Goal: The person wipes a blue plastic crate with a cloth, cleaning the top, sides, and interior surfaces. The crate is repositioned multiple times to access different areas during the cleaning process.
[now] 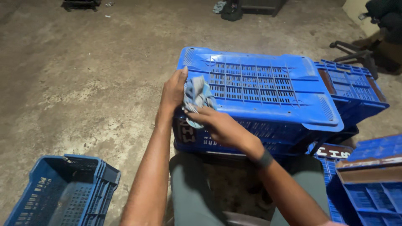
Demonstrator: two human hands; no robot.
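Note:
A large blue plastic crate [268, 90] lies upside down in front of my knees, its slatted bottom facing up. At its near left corner both hands hold a crumpled light blue-grey cloth [197, 95]. My left hand [173, 93] grips the cloth's left side against the crate's edge. My right hand [217, 124], with a dark band on the wrist, pinches the cloth's lower part over the crate's front wall.
An open blue crate [83, 175] stands on the concrete floor at lower left. More blue crates are stacked at the right [356, 90] and lower right [377, 184]. A chair base [356, 52] and dark objects sit at the far back.

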